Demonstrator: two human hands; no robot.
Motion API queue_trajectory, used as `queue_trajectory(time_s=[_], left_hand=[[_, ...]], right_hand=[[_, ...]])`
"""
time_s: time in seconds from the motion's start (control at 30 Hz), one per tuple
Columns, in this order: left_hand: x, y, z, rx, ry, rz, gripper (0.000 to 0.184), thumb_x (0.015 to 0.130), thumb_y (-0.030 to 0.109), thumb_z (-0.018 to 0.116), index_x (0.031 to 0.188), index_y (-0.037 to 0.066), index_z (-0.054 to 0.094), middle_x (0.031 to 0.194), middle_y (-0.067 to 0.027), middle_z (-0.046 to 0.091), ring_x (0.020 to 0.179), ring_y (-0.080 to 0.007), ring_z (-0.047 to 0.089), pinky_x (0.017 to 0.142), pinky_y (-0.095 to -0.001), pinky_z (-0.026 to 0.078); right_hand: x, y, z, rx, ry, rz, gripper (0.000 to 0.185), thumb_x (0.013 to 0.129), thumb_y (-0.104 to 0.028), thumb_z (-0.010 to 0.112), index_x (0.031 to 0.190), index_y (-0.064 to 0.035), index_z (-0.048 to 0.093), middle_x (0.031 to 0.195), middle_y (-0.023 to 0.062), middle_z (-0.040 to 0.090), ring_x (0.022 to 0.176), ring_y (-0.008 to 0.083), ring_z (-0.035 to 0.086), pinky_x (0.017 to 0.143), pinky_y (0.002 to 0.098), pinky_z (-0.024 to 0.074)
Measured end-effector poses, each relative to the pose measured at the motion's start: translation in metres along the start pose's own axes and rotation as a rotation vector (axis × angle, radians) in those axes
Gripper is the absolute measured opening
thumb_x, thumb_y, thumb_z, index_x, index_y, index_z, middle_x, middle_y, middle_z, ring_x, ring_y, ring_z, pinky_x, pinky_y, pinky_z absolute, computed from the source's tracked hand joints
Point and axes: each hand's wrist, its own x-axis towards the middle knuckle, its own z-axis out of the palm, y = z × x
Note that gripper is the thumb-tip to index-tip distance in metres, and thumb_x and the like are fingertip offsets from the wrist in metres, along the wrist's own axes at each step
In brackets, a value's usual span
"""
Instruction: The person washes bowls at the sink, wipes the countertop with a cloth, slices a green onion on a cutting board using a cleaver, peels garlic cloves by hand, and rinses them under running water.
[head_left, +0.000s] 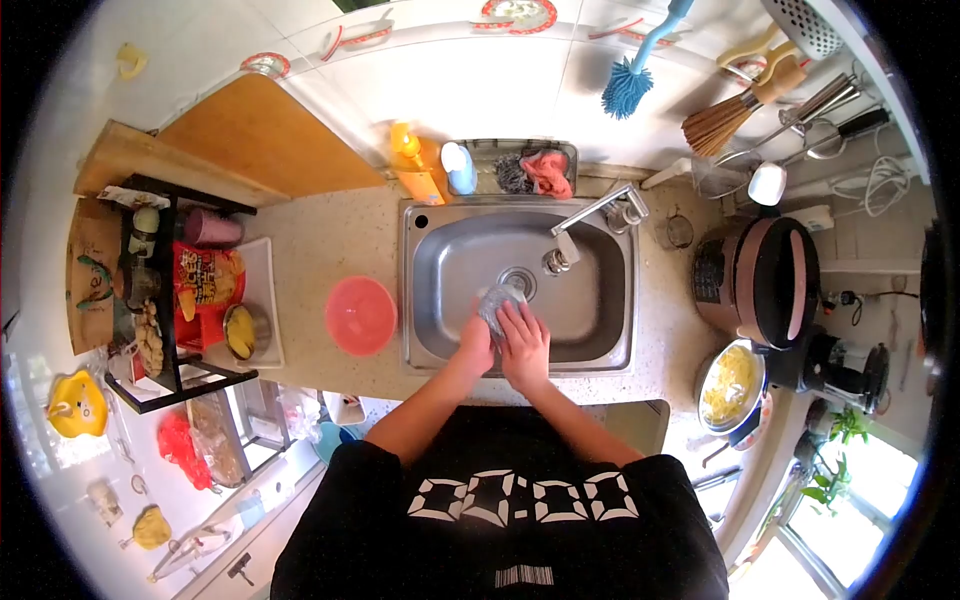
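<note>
Over the steel sink (460, 240), both hands meet around a greyish cloth-like item (499, 308), whose exact kind is hard to tell. My left hand (477, 343) wraps its left side, with the fingers partly hidden. My right hand (524, 343) presses on it from the right, fingers bent over it. The drain (518, 283) lies just beyond the hands. A chrome faucet (597, 212) reaches over the basin from the back right; whether water runs is unclear.
A pink bowl (361, 315) stands left of the sink. Behind it are an orange bottle (417, 180) and a caddy with scrubbers (545, 174). At right are a rice cooker (757, 270) and a pot of yellow food (729, 386). A black rack (172, 300) stands left.
</note>
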Motion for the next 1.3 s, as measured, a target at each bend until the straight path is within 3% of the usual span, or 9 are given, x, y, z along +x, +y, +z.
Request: queue_trajectory(time_s=[0.2,0.37,0.43,0.53,0.77,0.9,1.0,1.23,1.3], left_hand=[[-0.015,0.01,0.015,0.656,0.2,0.105,0.066,0.104,0.059,0.045,0.122,-0.002,0.064,0.109,-0.011,0.069,0.096,-0.0193,0.066,0.085,-0.0383,0.054],[-0.016,0.028,0.019,0.316,0.165,0.118,0.062,0.103,0.057,0.05,0.123,-0.001,0.062,0.113,-0.0112,0.068,0.099,-0.0214,0.067,0.084,-0.0398,0.056],[-0.012,0.034,0.023,0.123,0.122,0.171,0.062,0.104,0.057,0.048,0.127,0.0,0.059,0.117,-0.0106,0.067,0.103,-0.0225,0.067,0.087,-0.0407,0.055],[0.0,0.032,0.026,0.002,0.159,0.165,0.061,0.105,0.056,0.046,0.132,0.002,0.056,0.121,-0.0097,0.066,0.11,-0.0237,0.065,0.091,-0.0409,0.053],[0.03,-0.009,0.006,0.22,0.265,0.16,0.058,0.105,0.055,0.046,0.125,0.003,0.06,0.116,-0.0097,0.067,0.103,-0.0243,0.068,0.084,-0.042,0.056],[0.037,-0.02,0.001,0.193,0.212,0.169,0.057,0.106,0.054,0.046,0.121,0.002,0.061,0.11,-0.0096,0.068,0.096,-0.0243,0.069,0.08,-0.0413,0.058],[0.04,-0.03,0.0,0.288,0.193,0.149,0.057,0.106,0.054,0.045,0.121,0.001,0.061,0.107,-0.0111,0.07,0.095,-0.0257,0.071,0.082,-0.0428,0.059],[0.019,-0.016,0.018,0.181,0.153,0.114,0.066,0.105,0.06,0.04,0.125,0.0,0.061,0.11,-0.0139,0.071,0.095,-0.029,0.073,0.084,-0.0453,0.06],[0.022,-0.002,0.021,0.278,0.251,0.091,0.069,0.103,0.063,0.042,0.125,0.001,0.062,0.113,-0.0137,0.072,0.097,-0.0305,0.073,0.084,-0.0445,0.06]], right_hand=[[0.071,0.041,0.014,0.161,-0.406,0.288,0.033,0.096,-0.027,0.056,0.122,-0.0122,0.069,0.109,0.0115,0.072,0.105,0.0282,0.068,0.092,0.0466,0.0504],[0.054,0.112,0.035,1.19,-0.466,1.11,0.037,0.101,-0.03,0.049,0.118,-0.0035,0.069,0.107,0.0131,0.073,0.096,0.0251,0.07,0.08,0.0415,0.0548],[0.026,0.118,0.055,1.259,-0.295,1.133,0.038,0.102,-0.03,0.048,0.117,-0.001,0.069,0.105,0.0111,0.073,0.094,0.0233,0.069,0.079,0.0411,0.0545],[-0.008,0.094,0.074,1.07,0.073,1.1,0.029,0.103,-0.029,0.052,0.109,-0.0048,0.067,0.089,0.0031,0.065,0.083,0.0178,0.06,0.077,0.0343,0.0494],[-0.005,0.045,0.018,0.951,-0.019,0.987,0.02,0.104,-0.02,0.055,0.098,-0.0032,0.064,0.078,-0.0045,0.047,0.074,0.0071,0.041,0.064,0.0274,0.036],[-0.013,0.108,0.024,0.605,-0.021,0.681,0.033,0.102,-0.023,0.055,0.126,-0.0015,0.064,0.097,0.0204,0.071,0.09,0.031,0.068,0.083,0.0413,0.0513],[0.001,0.102,-0.008,0.535,-0.206,0.559,0.036,0.101,-0.021,0.054,0.132,-0.0032,0.063,0.109,0.0257,0.069,0.102,0.0391,0.068,0.089,0.0432,0.0512],[-0.011,0.133,-0.005,0.365,-0.399,0.172,0.032,0.1,-0.02,0.059,0.126,-0.0038,0.066,0.104,0.0209,0.071,0.1,0.0325,0.07,0.089,0.0396,0.0526],[-0.018,0.142,-0.007,0.61,-0.503,0.39,0.031,0.1,-0.019,0.058,0.125,-0.0039,0.066,0.104,0.0223,0.071,0.101,0.0361,0.069,0.09,0.0411,0.0526]])
